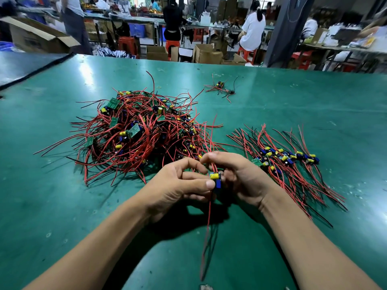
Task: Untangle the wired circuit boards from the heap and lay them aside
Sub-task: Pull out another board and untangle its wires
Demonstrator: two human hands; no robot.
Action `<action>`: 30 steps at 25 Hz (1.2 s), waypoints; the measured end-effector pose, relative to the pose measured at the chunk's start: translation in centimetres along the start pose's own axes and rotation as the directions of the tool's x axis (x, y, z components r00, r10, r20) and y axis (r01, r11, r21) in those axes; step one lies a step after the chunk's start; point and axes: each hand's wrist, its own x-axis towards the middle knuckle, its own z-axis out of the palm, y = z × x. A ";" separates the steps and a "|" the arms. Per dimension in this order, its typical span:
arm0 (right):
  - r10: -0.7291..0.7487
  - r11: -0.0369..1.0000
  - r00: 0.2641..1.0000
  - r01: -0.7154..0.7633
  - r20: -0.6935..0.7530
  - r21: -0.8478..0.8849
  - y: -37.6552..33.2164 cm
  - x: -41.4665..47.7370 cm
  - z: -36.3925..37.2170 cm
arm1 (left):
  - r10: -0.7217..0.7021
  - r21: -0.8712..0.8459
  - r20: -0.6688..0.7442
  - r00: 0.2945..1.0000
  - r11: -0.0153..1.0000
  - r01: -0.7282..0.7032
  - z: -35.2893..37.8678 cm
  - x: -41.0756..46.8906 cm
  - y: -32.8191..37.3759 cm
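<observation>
Board (215, 179): between both hands, above the bench (62, 195), just before the heap (142, 130).
Left hand (180, 185): pinches the board.
Right hand (238, 176): fingers (211, 156) curled, seemingly round its wires (208, 222).
Wires: run lengthwise toward the person.
Sorted row (289, 162): rightward, nearer the right hand.

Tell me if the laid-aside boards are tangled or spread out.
Spread out: laid-aside boards lie in a row, wires running roughly parallel.
</observation>
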 end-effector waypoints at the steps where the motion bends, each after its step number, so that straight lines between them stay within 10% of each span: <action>1: -0.003 1.000 1.000 0.003 0.002 -0.014 0.0 -0.1 0.1 | -0.018 0.021 0.012 1.000 1.000 0.018 0.0 0.0 0.0; 13: -0.106 0.993 0.993 0.104 -0.044 -0.050 0.9 0.8 1.0 | -0.028 0.009 -0.188 0.982 1.000 0.030 0.3 0.5 0.1; 17: -0.261 0.892 0.948 0.165 -0.181 -0.420 1.4 1.2 1.1 | -0.031 0.054 -0.222 0.975 0.998 0.044 0.4 0.5 0.2; 30: -0.395 0.792 0.883 0.188 -0.252 -0.580 1.1 0.9 1.0 | -0.025 0.092 -0.253 0.967 0.994 0.050 0.9 0.2 0.6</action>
